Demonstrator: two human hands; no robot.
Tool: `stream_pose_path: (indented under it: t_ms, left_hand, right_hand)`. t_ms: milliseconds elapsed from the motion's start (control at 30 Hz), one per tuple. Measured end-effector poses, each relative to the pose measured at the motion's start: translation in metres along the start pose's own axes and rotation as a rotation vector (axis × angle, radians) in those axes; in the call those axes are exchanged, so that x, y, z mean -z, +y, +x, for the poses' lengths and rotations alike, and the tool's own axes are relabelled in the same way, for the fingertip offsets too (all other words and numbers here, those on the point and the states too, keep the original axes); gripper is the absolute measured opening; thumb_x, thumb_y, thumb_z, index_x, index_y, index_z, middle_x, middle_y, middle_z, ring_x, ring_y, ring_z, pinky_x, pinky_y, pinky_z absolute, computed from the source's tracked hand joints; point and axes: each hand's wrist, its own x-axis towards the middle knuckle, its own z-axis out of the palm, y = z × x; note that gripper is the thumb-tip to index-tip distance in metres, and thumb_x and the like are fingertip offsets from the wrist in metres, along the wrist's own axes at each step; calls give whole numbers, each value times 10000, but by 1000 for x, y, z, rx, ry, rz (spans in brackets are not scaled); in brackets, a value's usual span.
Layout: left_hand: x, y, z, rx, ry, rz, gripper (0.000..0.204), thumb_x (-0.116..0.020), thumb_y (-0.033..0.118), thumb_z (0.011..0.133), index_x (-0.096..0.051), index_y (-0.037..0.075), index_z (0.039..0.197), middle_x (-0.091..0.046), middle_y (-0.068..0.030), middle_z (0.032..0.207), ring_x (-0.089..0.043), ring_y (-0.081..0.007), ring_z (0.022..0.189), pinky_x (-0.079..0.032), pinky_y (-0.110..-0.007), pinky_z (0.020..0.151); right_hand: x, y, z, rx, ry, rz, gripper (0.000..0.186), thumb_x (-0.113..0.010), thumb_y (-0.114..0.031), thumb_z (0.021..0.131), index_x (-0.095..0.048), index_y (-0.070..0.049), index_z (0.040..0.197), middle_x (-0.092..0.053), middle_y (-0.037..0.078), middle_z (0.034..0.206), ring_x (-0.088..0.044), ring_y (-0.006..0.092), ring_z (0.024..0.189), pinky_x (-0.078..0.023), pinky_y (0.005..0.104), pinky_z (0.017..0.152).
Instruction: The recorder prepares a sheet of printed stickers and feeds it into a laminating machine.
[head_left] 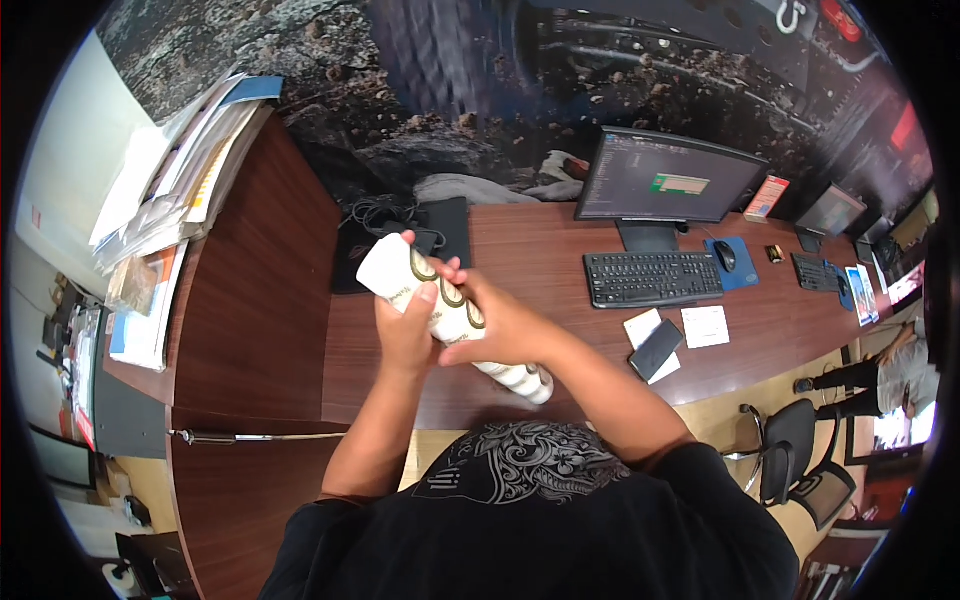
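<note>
My left hand (405,335) and my right hand (495,325) are both wrapped round white paper cups (380,265) with printed oval marks, tilted diagonally over the desk, the wide end at the upper left. My left thumb lies along the near side; my right hand grips from the right, lower down. More stacked white cups (525,385) show below my hands near the desk's front edge; I cannot tell whether they join the held ones. Behind my hands are a black mat (450,225) and coiled black cables (380,215).
Desk (530,240) holds a monitor (665,175), keyboard (650,278), mouse (727,255), phone (656,349) on papers and a second keyboard (815,270). Wooden partition (245,300) stands left, topped with papers (180,180). An office chair (785,455) and a person (895,370) are at right.
</note>
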Motion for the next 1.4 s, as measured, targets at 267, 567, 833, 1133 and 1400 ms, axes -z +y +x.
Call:
stream_pose_path:
  t_ms: [267, 567, 833, 1133, 1400]
  left_hand:
    - [9, 35, 20, 14, 377, -104, 545, -569, 172, 986, -347, 45, 1467, -621, -102, 994, -643, -219, 946, -461, -552, 1075]
    - [55, 25, 32, 18, 331, -178, 475, -556, 175, 1000, -400, 60, 1434, -632, -104, 959, -660, -227, 892, -508, -535, 1024]
    - [84, -34, 24, 91, 473, -191, 288, -589, 211, 1005, -544, 83, 1260, -629, -80, 886, -648, -201, 838, -559, -483, 954]
    - [65, -83, 48, 304, 473, -225, 232, -678, 217, 946, -566, 38, 1044, -624, -88, 887, -649, -213, 836, -597, -440, 847]
    - [3, -112, 74, 388, 258, -169, 185, -676, 181, 947, -552, 72, 1032, -633, -86, 872, -668, -221, 802, -605, -440, 803]
  right_hand:
    - [0, 4, -9, -45, 95, 5, 832, -853, -455, 742, -497, -11, 1349, -669, 239, 1157, -659, 311, 1111, -507, 397, 917]
    - [-10, 19, -5, -308, -178, 22, 688, -817, -333, 831, -498, 8, 1337, -636, 195, 1250, -608, 260, 1175, -453, 361, 1022]
    - [-12, 44, 0, -461, -322, 33, 766, -749, -411, 886, -411, 9, 1430, -615, 196, 1275, -596, 247, 1167, -458, 373, 1014]
    - [14, 50, -11, -436, -217, 17, 739, -750, -397, 874, -468, 20, 1414, -641, 202, 1249, -599, 264, 1190, -452, 353, 1024]
    - [39, 65, -15, -472, 38, 71, 614, -743, -370, 880, -552, 55, 1281, -666, 195, 1163, -635, 237, 1085, -510, 375, 913]
